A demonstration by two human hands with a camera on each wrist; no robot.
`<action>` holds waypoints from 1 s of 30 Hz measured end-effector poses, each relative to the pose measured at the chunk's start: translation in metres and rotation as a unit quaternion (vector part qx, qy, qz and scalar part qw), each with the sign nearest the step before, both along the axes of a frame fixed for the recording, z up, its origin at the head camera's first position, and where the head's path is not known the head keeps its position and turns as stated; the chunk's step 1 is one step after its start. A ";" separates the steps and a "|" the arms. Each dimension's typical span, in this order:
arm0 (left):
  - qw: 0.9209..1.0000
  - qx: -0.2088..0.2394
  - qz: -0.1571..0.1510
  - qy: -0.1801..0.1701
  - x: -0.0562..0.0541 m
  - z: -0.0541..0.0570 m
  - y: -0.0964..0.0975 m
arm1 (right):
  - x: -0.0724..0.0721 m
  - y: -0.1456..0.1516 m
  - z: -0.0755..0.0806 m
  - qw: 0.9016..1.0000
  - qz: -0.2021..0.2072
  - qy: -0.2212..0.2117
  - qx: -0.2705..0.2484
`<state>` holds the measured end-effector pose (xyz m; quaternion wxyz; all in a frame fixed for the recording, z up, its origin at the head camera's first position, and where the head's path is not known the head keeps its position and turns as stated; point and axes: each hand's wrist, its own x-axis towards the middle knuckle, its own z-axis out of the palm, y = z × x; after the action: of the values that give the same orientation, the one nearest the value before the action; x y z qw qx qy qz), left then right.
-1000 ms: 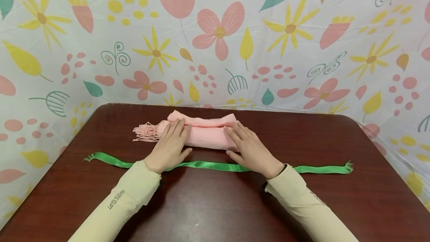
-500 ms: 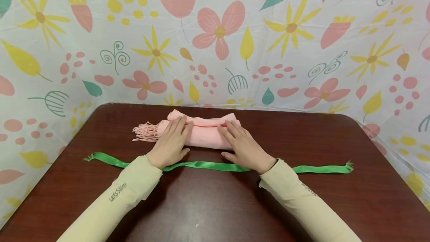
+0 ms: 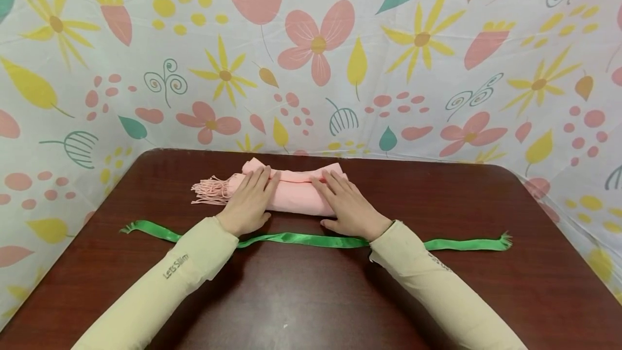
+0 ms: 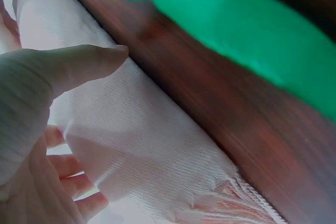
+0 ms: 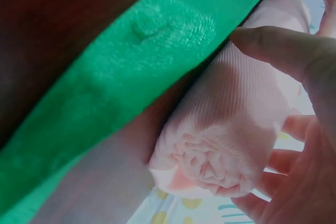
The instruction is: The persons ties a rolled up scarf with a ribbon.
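A pink scarf [image 3: 298, 199] lies rolled up across the table, with its fringe [image 3: 210, 190] spread at the left end and a flat part behind the roll. My left hand [image 3: 247, 203] rests over the left part of the roll, fingers extended along its top and thumb [image 4: 89, 62] at the near side. Over the right part lies my right hand [image 3: 351, 205], its fingers also extended and the thumb [image 5: 275, 48] by the near edge. The right wrist view shows the coiled end [image 5: 207, 163] of the roll. Between the scarf and my sleeves runs a green ribbon [image 3: 303, 240].
The dark wooden table [image 3: 291, 296] has rounded far corners. Behind it hangs a white curtain [image 3: 311, 107] printed with flowers and leaves. Both forearms cross over the ribbon, whose frayed ends [image 3: 505, 241] reach out to the left and right.
My right hand has shifted left along the roll, closer to the left hand. The left hand has moved slightly away from me. The scarf and ribbon look almost the same.
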<state>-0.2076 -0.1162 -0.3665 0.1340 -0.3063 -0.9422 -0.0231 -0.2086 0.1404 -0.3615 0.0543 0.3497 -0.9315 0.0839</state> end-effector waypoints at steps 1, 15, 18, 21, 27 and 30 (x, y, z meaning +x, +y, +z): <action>1.000 -0.002 -0.001 0.002 -0.001 0.000 0.000 | -0.001 0.000 0.000 1.000 0.002 -0.002 -0.001; 0.998 -0.014 -0.023 0.060 -0.014 -0.004 -0.001 | -0.012 -0.003 0.000 1.000 0.018 -0.009 0.011; 0.998 -0.022 -0.021 0.055 -0.016 -0.002 -0.001 | -0.014 -0.005 0.000 1.000 0.020 -0.009 0.015; 0.999 -0.030 -0.021 0.038 -0.017 0.000 0.000 | -0.015 -0.006 0.002 0.999 0.015 -0.017 0.024; 0.998 -0.051 -0.021 -0.008 -0.024 0.004 0.001 | -0.021 -0.010 0.005 0.998 -0.005 -0.046 0.044; 0.998 -0.057 -0.020 -0.031 -0.027 0.005 0.001 | -0.024 -0.011 0.005 0.996 -0.016 -0.067 0.053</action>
<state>-0.2341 -0.1153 -0.3610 0.0869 -0.3316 -0.9392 0.0182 -0.2329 0.1291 -0.3562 -0.0258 0.3306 -0.9417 0.0563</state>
